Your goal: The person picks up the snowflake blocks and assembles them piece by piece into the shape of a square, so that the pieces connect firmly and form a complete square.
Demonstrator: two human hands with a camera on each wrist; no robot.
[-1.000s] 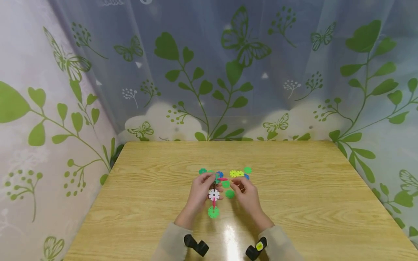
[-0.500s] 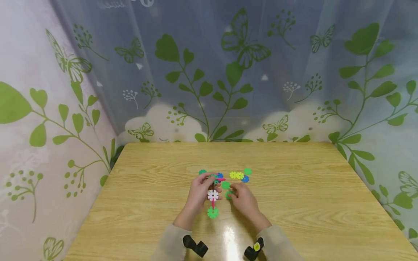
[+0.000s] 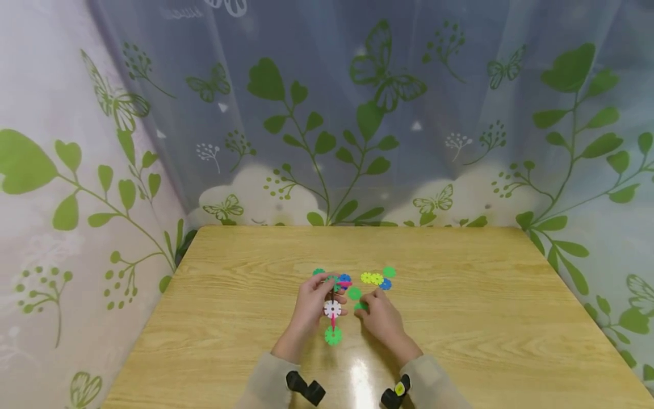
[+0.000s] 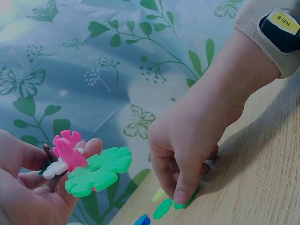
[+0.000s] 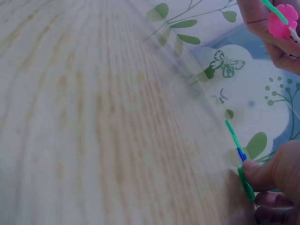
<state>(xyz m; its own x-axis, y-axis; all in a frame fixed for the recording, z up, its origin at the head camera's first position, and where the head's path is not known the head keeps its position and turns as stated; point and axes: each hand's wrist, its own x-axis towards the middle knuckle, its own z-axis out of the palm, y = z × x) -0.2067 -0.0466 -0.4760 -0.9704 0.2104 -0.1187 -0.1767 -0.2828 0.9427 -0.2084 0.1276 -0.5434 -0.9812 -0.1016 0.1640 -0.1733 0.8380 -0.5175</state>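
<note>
My left hand (image 3: 308, 301) holds a chain of interlocking snowflake discs between thumb and fingers. In it are a dark green disc near the thumb, a brown one seen edge-on, a white disc (image 3: 332, 309), pink ones and a bright green disc (image 4: 99, 171) at the near end. To the right, my right hand (image 3: 384, 321) reaches down to the table and pinches a loose green disc (image 3: 360, 306) at its edge. The right wrist view has the thumb on that green disc (image 5: 245, 183), which stands tilted. Another green disc (image 3: 355, 293) lies just beyond it.
Further back on the wooden table (image 3: 460, 295) lie two yellow discs (image 3: 372, 278), a blue disc (image 3: 386, 284) and a light green disc (image 3: 389, 272). Another blue disc (image 3: 345, 278) is by the left fingertips. A patterned curtain (image 3: 327, 142) surrounds the table's back and sides.
My right hand has moved down and slightly nearer to me, onto the loose green disc, which now looks tilted. The left hand keeps the disc chain in nearly the same place.
</note>
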